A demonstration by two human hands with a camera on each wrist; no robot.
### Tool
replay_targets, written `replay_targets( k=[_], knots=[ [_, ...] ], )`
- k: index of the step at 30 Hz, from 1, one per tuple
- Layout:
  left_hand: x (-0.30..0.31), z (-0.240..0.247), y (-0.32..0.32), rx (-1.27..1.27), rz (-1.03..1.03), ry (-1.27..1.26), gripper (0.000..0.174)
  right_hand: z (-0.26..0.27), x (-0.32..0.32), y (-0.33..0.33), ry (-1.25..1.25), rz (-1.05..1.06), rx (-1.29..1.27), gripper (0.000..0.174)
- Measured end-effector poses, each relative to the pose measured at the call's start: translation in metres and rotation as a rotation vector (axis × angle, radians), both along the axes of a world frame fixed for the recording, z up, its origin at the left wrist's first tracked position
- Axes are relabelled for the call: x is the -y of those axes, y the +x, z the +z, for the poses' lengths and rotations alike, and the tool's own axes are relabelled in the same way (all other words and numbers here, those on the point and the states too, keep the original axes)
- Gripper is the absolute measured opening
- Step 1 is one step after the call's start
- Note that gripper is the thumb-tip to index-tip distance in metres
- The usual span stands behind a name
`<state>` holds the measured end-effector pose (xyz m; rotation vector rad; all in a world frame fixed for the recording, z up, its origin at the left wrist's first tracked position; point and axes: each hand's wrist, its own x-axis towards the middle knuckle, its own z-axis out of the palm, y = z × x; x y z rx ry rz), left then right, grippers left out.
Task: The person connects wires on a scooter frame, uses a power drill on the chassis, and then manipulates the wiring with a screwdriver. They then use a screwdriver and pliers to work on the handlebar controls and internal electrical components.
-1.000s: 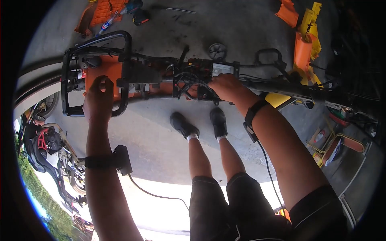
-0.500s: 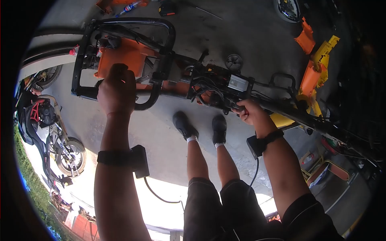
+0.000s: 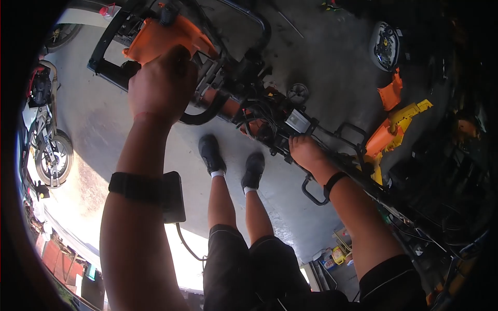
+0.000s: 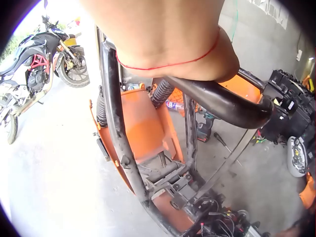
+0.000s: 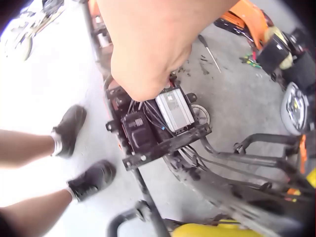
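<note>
Head view: the black vehicle frame (image 3: 246,67) is running diagonally above the concrete floor (image 3: 124,122). The left hand (image 3: 165,85) is showing over the frame's left end, overlapping the near rail and the orange panel (image 3: 168,39) that is sitting between the rails. Fingers are lying curled inward; cannot tell what, if anything, that grip is grasping. The right hand (image 3: 307,153) is bending its fingers at the frame's near edge, just beside the silver box (image 3: 297,122). Cannot tell whether this grip is grasping the rail or only resting there. Cables (image 3: 259,111) are bunching inside the frame, between orange panel and silver box. A person's shoes (image 3: 209,154) are standing on the frame's near side. A round disc (image 3: 297,93) is lying just beyond the far side; a pale-rimmed unit (image 3: 386,46) is lying farther out. A motorbike (image 3: 52,140) is standing well apart from the frame's left end.

Left wrist view: the wrist, wearing a red string (image 4: 163,67), is passing over the frame's thick bent tube (image 4: 222,106); fingers hidden. A coil spring (image 4: 160,94) is standing beside the orange panel inside the frame. A power drill (image 4: 205,126) is lying on the floor beyond the frame.

Right wrist view: the hand is covering part of the frame, fingers hidden. A black box (image 5: 138,132) is sitting in the frame beside the silver box. A screwdriver (image 5: 210,53) is lying beyond the frame's far side.
</note>
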<state>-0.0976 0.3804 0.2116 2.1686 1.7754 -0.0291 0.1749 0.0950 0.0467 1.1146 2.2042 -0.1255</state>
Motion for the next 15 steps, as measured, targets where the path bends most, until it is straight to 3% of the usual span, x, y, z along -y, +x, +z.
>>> replay_targets(
  k=[3, 4, 6, 7, 8, 10, 11, 12, 15],
  knots=[
    [-0.001, 0.001, 0.0, -0.035, 0.012, -0.02, 0.019, 0.011, -0.021, -0.016, -0.01, -0.81, -0.282, 0.011],
    [-0.002, 0.002, 0.002, -0.047, 0.027, -0.033, 0.018, 0.012, -0.025, -0.02, -0.016, -0.808, -0.285, 0.011],
    [-0.003, 0.0, 0.002, -0.058, 0.051, -0.054, 0.018, 0.017, -0.034, -0.022, -0.513, -1.807, -0.409, 0.014],
    [-0.003, -0.004, 0.0, -0.057, 0.041, -0.031, 0.017, 0.025, -0.034, -0.023, -0.552, -2.097, -0.533, 0.018],
    [-0.003, -0.006, -0.001, -0.055, 0.031, -0.008, 0.017, 0.027, -0.03, -0.022, -0.556, -2.088, -0.526, 0.018],
    [-0.004, -0.005, -0.002, -0.056, 0.028, -0.01, 0.017, 0.025, -0.022, -0.012, -0.779, -2.893, -0.772, 0.022],
    [-0.004, -0.005, -0.002, -0.059, 0.016, -0.012, 0.017, 0.021, -0.02, -0.004, -1.087, -3.047, -0.778, 0.022],
    [-0.003, -0.005, -0.002, -0.059, 0.022, -0.016, 0.017, 0.015, -0.017, 0.001, -1.087, -3.045, -0.768, 0.022],
    [-0.004, -0.003, -0.003, -0.038, 0.012, -0.01, 0.018, 0.004, -0.019, 0.003, -0.957, -2.534, -0.567, 0.017]
  ],
)
